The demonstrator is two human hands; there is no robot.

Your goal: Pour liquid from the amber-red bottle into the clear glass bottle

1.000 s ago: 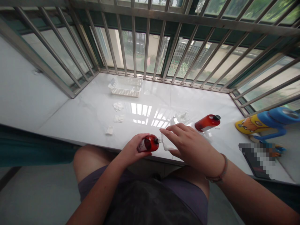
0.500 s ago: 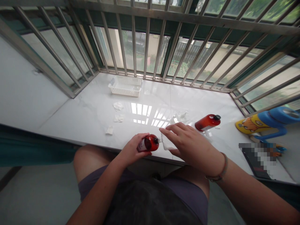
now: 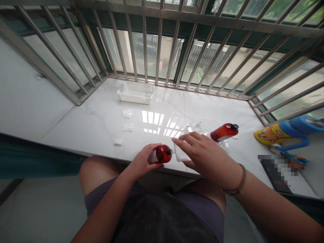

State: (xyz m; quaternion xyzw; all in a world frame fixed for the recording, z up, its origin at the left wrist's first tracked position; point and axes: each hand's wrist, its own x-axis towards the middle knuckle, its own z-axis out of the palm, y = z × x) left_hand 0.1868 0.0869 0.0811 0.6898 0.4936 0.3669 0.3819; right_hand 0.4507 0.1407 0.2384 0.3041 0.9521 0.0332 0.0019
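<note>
My left hand [image 3: 146,160] is wrapped round a red bottle [image 3: 164,154] with a pale label, its dark neck pointing right. In my right hand [image 3: 202,153] is a clear bottle [image 3: 180,153], tipped sideways so that its narrow neck meets the red bottle's mouth. My right fingers cover much of the clear bottle, and I cannot tell how full it is. Beyond my right hand, a second red bottle [image 3: 222,132] with a black cap stands on the white counter [image 3: 101,125].
A white perforated basket [image 3: 136,99] sits near the window bars. Crumpled white tissues [image 3: 128,127] lie left of centre, and clear plastic pieces [image 3: 196,126] lie beyond my right hand. At the right are a blue and yellow flask [image 3: 286,130] and a dark flat object [image 3: 274,175], partly blurred out.
Almost nothing differs. Both hands hold the two bottles mouth to mouth in the same place.
</note>
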